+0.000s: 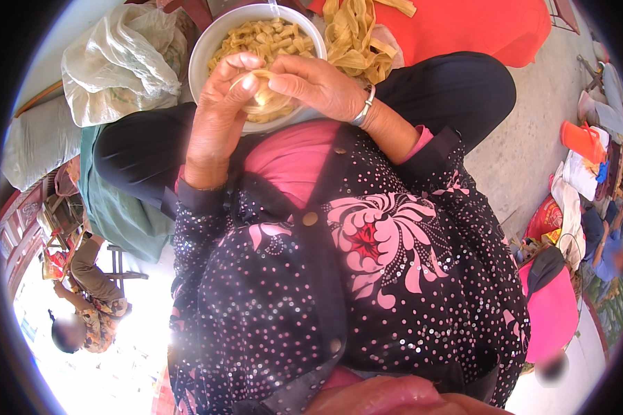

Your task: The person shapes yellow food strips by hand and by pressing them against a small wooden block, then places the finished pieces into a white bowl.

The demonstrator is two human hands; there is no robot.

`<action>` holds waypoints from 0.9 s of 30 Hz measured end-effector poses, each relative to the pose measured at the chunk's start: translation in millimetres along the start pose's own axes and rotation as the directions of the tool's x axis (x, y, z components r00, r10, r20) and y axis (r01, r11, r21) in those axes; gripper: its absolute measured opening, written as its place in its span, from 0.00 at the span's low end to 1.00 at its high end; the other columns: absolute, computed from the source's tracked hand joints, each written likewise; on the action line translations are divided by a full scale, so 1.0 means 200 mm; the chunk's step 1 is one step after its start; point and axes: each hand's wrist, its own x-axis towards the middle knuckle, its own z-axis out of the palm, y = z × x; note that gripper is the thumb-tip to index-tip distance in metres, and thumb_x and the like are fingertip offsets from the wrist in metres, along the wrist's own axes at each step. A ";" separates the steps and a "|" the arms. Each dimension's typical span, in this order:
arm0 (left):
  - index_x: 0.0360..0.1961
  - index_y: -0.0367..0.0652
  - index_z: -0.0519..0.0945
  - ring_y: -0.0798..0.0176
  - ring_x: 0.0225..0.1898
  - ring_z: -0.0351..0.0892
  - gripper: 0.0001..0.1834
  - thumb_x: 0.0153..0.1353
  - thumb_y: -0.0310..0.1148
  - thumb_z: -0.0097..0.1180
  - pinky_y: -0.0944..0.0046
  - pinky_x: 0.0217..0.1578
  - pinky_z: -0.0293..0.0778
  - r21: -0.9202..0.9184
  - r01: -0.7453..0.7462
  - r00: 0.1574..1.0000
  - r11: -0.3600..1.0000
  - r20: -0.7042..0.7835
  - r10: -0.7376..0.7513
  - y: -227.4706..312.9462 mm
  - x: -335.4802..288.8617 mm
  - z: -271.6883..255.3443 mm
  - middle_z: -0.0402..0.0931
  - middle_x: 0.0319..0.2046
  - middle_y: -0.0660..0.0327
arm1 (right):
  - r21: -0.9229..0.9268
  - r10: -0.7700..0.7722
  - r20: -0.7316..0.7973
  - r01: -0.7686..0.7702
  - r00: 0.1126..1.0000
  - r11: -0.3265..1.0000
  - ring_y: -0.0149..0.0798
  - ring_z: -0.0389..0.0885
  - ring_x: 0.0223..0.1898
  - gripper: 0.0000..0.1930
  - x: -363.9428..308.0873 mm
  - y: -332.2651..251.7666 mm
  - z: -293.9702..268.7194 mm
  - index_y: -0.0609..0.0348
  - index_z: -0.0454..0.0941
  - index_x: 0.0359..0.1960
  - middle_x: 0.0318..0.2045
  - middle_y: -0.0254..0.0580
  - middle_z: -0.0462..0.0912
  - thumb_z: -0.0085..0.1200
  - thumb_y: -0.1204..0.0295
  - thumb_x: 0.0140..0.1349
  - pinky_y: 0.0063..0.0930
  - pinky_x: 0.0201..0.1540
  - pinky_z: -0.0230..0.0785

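While both hands [218, 114] [320, 88] hold pale strips [266, 107], grey floor [526, 128] spreads beside red sheeting [460, 31].

A white basin [198, 63], its support hidden — tan folded pieces [284, 43] in a loose heap inside.

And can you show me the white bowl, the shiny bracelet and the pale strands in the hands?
White bowl [196, 62]: head view, left rim.
Shiny bracelet [365, 106]: head view, middle of its band.
Pale strands [271, 106]: head view, middle of the bundle.
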 end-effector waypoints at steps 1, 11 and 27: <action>0.48 0.41 0.70 0.69 0.45 0.72 0.16 0.59 0.29 0.56 0.68 0.48 0.67 -0.056 -0.002 1.000 0.998 0.012 0.003 0.00 0.00 0.00 0.73 0.43 0.63 | 0.023 0.037 -0.002 -0.037 0.999 0.999 0.22 0.65 0.22 0.18 0.00 -0.01 0.00 0.58 0.73 0.32 0.19 0.28 0.66 0.45 0.55 0.66 0.17 0.23 0.58; 0.55 0.34 0.69 0.65 0.53 0.70 0.24 0.56 0.24 0.56 0.66 0.54 0.65 0.009 0.058 0.998 0.998 0.028 -0.058 0.02 -0.07 0.07 0.71 0.50 0.59 | 0.121 0.062 -0.064 -0.053 0.996 0.991 0.25 0.70 0.22 0.21 -0.05 -0.05 0.00 0.62 0.75 0.34 0.21 0.34 0.73 0.41 0.55 0.68 0.20 0.24 0.64; 0.53 0.40 0.74 0.71 0.32 0.71 0.23 0.68 0.44 0.37 0.71 0.37 0.66 0.445 0.031 0.998 0.895 -0.063 -0.003 -0.04 0.01 0.05 0.75 0.32 0.63 | -0.175 -0.034 -0.299 -0.020 0.954 0.984 0.34 0.76 0.38 0.18 -0.05 0.07 0.01 0.57 0.69 0.44 0.35 0.40 0.77 0.42 0.55 0.67 0.26 0.43 0.67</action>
